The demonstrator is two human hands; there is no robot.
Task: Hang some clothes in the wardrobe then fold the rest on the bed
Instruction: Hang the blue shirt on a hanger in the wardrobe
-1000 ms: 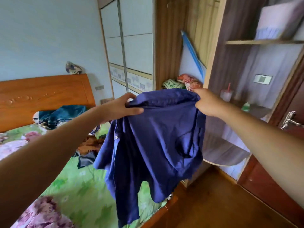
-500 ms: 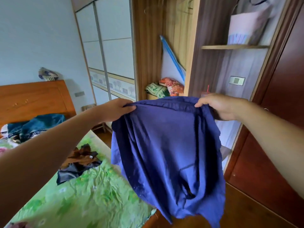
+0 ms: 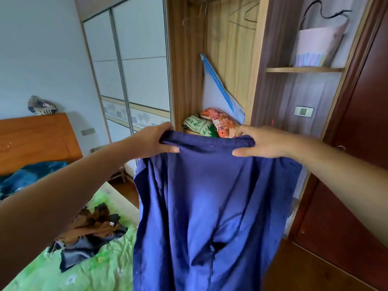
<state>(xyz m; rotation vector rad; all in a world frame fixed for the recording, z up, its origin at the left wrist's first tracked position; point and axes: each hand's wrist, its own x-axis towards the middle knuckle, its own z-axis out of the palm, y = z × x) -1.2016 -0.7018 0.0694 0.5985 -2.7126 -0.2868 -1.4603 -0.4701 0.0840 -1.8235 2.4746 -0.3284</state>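
The dark blue woven button-up shirt [image 3: 210, 206] hangs in mid-air, held up by its top edge. The left hand [image 3: 154, 141] grips the left end of that edge, fingers curled over the cloth from behind and thumb pressed along the front. The right hand [image 3: 262, 143] holds the right end the same way, its thumb pointing inward. Between the two hands the edge runs nearly level, and the rest of the shirt drops below them, past the bottom of the view. Left of the shirt and lower lies the bed with a green leaf-printed sheet [image 3: 100, 267], and on it a crumpled heap of brown and dark grey clothes [image 3: 92, 229]. Behind the shirt stands the open light-wood wardrobe [image 3: 231, 70]. Rolled orange and green printed bedding [image 3: 218, 124] shows just above the shirt's top edge, and thin wire hangers [image 3: 244, 15] hang high above it.
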